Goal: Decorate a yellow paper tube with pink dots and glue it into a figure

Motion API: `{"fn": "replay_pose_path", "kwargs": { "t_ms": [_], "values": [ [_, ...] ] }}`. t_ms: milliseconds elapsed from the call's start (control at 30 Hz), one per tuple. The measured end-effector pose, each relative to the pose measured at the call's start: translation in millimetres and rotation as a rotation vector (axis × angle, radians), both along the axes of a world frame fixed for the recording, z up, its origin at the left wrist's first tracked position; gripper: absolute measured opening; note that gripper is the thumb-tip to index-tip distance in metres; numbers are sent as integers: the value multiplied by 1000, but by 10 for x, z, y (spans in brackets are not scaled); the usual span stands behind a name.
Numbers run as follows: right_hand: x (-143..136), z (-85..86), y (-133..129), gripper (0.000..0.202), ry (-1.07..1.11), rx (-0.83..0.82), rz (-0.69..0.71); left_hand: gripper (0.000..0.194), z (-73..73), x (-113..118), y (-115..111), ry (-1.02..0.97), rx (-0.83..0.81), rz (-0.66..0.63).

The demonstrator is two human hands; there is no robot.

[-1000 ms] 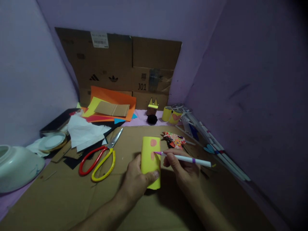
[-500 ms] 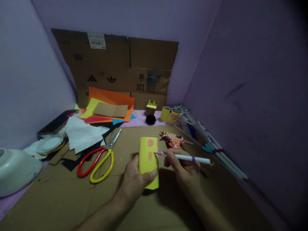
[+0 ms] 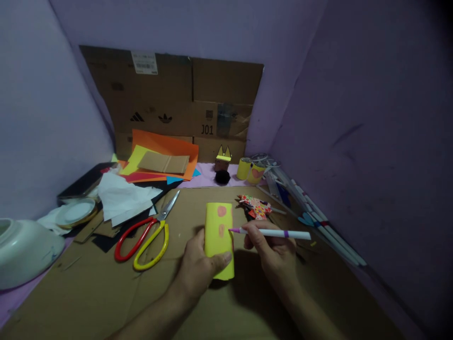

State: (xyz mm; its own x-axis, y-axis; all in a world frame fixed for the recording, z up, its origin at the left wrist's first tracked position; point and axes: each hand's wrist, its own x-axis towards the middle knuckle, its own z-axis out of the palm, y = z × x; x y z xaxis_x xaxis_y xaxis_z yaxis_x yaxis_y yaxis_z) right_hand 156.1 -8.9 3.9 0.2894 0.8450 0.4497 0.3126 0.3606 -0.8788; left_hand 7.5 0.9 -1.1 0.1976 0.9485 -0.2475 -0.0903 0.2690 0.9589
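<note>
Marker (image 3: 278, 233) has shifted rightward off the lower pink spot (image 3: 221, 230), pinched in the grip of the right hand (image 3: 274, 250); the left hand (image 3: 201, 262) clasps the yellow roll (image 3: 213, 244).

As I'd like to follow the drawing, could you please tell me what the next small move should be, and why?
I would probably move the pen in the right hand slightly left onto the lower pink spot on the yellow tube: the tip is beside that spot, which looks less evenly filled than the upper spot, and the left hand holds the tube.
</note>
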Motion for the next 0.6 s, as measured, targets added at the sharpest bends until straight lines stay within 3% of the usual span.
{"fn": "replay_pose_path", "kwargs": {
  "t_ms": [300,600],
  "values": [
    [-39,45,-15,18,66,71,0,41,-71,-26,35,8,25,-54],
    [-60,-1,10,11,90,106,50,41,-43,-25,15,-4,17,-60]
  ]
}}
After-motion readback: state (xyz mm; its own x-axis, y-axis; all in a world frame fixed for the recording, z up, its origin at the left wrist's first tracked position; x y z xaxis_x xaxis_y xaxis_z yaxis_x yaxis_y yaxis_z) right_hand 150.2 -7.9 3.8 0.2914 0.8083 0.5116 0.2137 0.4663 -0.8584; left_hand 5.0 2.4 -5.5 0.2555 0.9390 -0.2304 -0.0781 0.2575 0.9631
